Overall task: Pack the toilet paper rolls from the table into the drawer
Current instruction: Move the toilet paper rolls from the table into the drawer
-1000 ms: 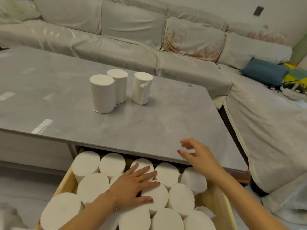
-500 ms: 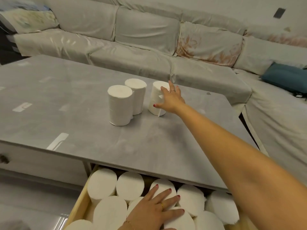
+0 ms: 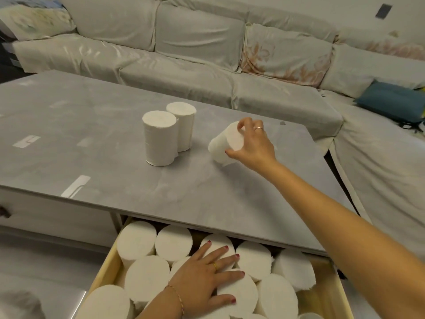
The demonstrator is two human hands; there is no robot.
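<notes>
My right hand (image 3: 253, 146) grips a white toilet paper roll (image 3: 224, 143) by its top end, tilted toward me just above the grey table (image 3: 115, 185). Two more rolls stand upright together on the table: the nearer one (image 3: 159, 138) and one behind it (image 3: 182, 124). Below the table's front edge an open wooden drawer (image 3: 103, 268) holds several rolls (image 3: 138, 240) standing on end. My left hand (image 3: 204, 279) lies flat, fingers spread, on top of the rolls in the drawer's middle.
A long sofa under a pale cover (image 3: 184, 61) runs behind the table and turns along the right side (image 3: 379, 169). A blue cushion (image 3: 391, 101) lies at the far right. A shut drawer front with a dark knob (image 3: 4, 212) is at the left.
My right hand reached from the table's front edge to the right-hand roll, closed on it, and has tipped and pulled it toward me, away from the other two. My left hand stayed on the drawer's rolls.
</notes>
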